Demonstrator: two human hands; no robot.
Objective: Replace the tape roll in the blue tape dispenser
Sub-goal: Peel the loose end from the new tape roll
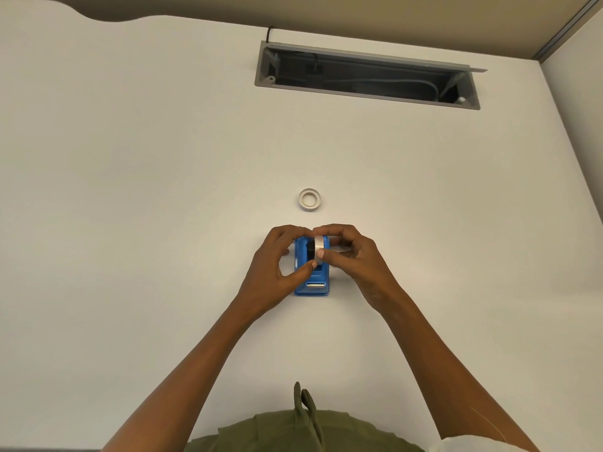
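The blue tape dispenser (312,282) stands on the white desk, its cutter end toward me. A white tape roll (318,244) on a black hub sits upright over the dispenser's well. My right hand (352,256) grips that roll from the right, thumb on its near side. My left hand (277,262) is at the dispenser's left side, with its thumb tip touching the roll's lower edge and its fingers curled over the far end. A second white tape roll (309,199) lies flat on the desk, a short way beyond the hands.
An open grey cable hatch (367,75) with cords inside is set into the white desk (146,190) at the far side. A partition wall runs along the right edge. My green clothing shows at the bottom.
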